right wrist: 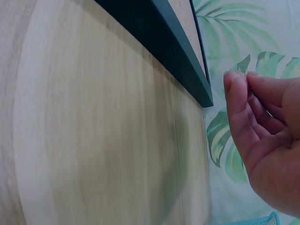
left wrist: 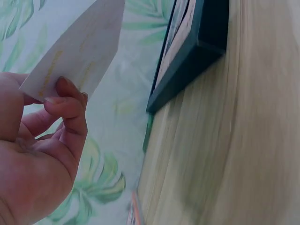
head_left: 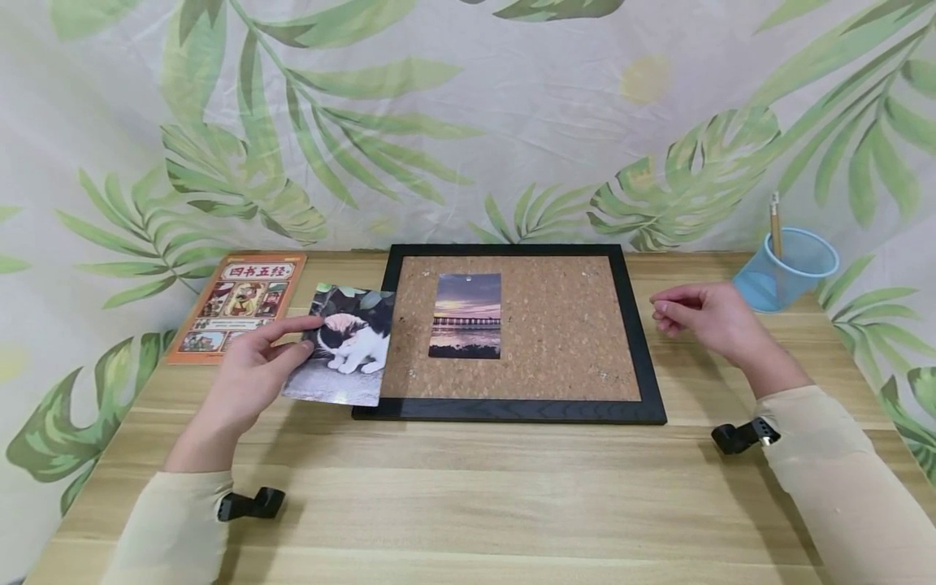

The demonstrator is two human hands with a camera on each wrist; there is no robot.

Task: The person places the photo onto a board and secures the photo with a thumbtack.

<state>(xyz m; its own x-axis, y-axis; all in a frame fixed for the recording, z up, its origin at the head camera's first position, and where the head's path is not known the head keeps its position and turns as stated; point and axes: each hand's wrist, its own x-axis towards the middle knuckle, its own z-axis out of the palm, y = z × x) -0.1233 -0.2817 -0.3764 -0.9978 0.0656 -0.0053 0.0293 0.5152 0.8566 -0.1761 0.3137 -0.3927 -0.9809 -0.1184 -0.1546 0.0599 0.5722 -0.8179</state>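
Observation:
My left hand [head_left: 256, 366] pinches a cat photo [head_left: 358, 341] by its left edge, thumb in front. The photo is tilted over the left side of a black-framed cork board [head_left: 563, 325]. In the left wrist view the photo's pale back [left wrist: 89, 51] shows faint yellow print. A sunset photo [head_left: 468, 317] hangs on the cork with a small clear pin [head_left: 469, 279] at its top. Right of the frame, my right hand [head_left: 705, 317] is raised with thumb and index fingertips brought close together. Anything between those fingertips is too small to make out.
Small clear pins stick in the cork near some corners, one at the lower right [head_left: 603, 374]. An orange book [head_left: 249, 305] lies at the back left. A blue mesh pencil cup [head_left: 786, 272] holding a pencil [head_left: 776, 223] stands back right on the wooden table [head_left: 475, 496].

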